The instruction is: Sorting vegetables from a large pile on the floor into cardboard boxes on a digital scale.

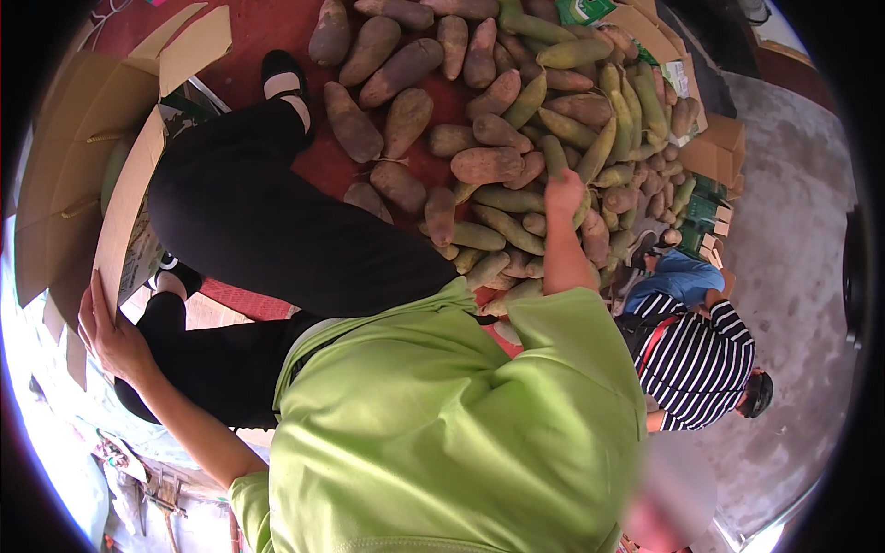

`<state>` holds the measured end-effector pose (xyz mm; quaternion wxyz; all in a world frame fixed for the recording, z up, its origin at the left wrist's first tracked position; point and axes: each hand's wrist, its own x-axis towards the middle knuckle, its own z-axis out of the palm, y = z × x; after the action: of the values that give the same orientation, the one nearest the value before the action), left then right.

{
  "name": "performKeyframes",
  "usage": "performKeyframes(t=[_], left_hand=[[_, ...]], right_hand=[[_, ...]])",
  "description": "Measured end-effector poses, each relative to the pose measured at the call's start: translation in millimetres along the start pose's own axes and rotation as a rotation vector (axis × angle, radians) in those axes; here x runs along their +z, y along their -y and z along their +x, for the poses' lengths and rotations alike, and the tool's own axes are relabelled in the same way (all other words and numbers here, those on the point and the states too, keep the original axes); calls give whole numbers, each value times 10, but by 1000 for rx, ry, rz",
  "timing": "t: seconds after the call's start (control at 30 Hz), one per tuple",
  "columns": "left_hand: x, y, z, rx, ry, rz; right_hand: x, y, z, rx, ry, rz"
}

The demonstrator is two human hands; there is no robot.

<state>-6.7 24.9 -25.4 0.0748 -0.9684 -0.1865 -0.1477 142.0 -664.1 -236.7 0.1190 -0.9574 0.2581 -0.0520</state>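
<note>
My right hand (564, 192) is closed on a long green radish (554, 153), its upper end showing past my fingers, over a large heap. Around it lie other green radishes (505, 226) and reddish-brown roots (487, 166) that look like sweet potatoes. At the far left, my left hand (112, 336) grips the edge of a cardboard box (136, 198), with fingers on the flap. The box stands open beside my bent leg, with part of a green thing visible inside; its contents are mostly hidden.
Larger brown roots (353, 124) lie spread on the red floor covering (267, 32). A person in a striped shirt (691, 359) bends at the heap's right side, near brown and green cartons (714, 152). Grey concrete floor (793, 221) lies beyond.
</note>
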Motion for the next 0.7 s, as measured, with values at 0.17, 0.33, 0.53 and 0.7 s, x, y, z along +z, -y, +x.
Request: performKeyframes(t=[0.17, 0.33, 0.53, 0.7], left_hand=[[27, -31, -30, -21, -14, 5], [58, -56, -32, -17, -55, 45], [4, -118, -39, -66, -18, 93], [14, -121, -28, -97, -6, 58]], right_hand=[[-374, -247, 150, 325, -13, -295], [-303, -655, 282, 324, 216, -323], [-443, -329, 264, 342, 405, -488], [-213, -492, 116, 300, 279, -119]])
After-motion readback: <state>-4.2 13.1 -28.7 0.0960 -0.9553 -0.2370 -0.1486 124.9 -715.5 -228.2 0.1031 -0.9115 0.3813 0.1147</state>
